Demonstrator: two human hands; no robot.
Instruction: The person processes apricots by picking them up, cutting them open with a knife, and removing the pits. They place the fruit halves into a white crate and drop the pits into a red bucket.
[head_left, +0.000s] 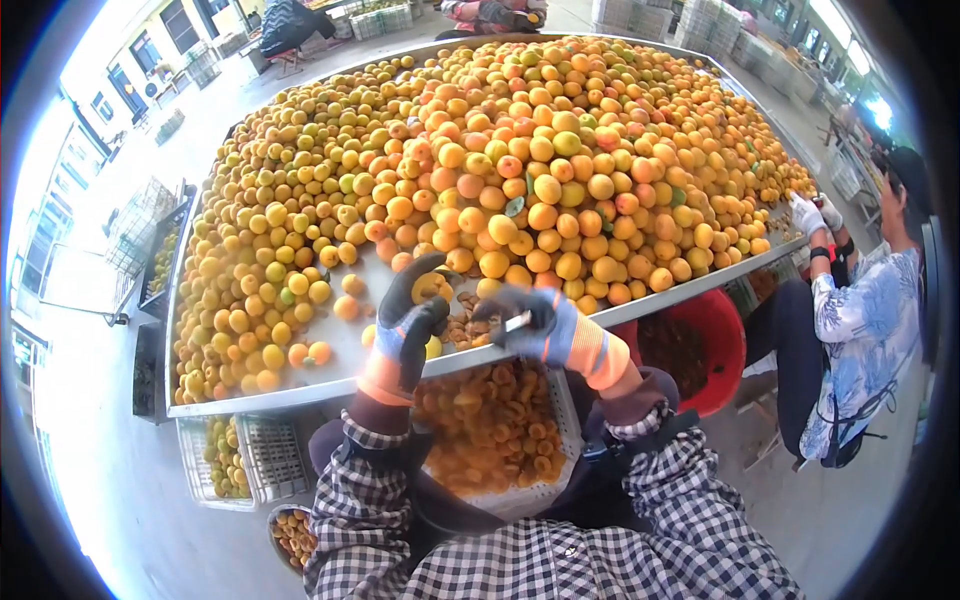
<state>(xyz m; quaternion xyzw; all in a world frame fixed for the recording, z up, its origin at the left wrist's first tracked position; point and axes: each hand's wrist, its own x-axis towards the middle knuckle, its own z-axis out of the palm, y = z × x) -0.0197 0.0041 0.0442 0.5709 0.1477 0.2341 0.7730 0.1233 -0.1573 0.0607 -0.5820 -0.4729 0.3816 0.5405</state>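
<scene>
Both my hands wear black-and-blue work gloves with orange cuffs. My left hand (412, 304) grips an apricot (430, 289) between thumb and fingers, just above the near edge of the metal-rimmed table. Beside it, my right hand (525, 322) is closed around a small tool with a pale metallic part (517, 322); blur hides its exact kind. Small brown apricot pits (466, 330) lie on the tabletop between the hands. A large heap of whole apricots (555, 180) covers much of the table. Below the edge, a white plastic crate (566, 420) holds many halved apricots (499, 427).
A red tub (724, 337) stands right of my knees. At the right sits a co-worker (862, 300) with white gloves at the table. White crates (274, 457) and a bowl of pits or fruit pieces (294, 534) are at lower left. Another person (491, 15) is across the table.
</scene>
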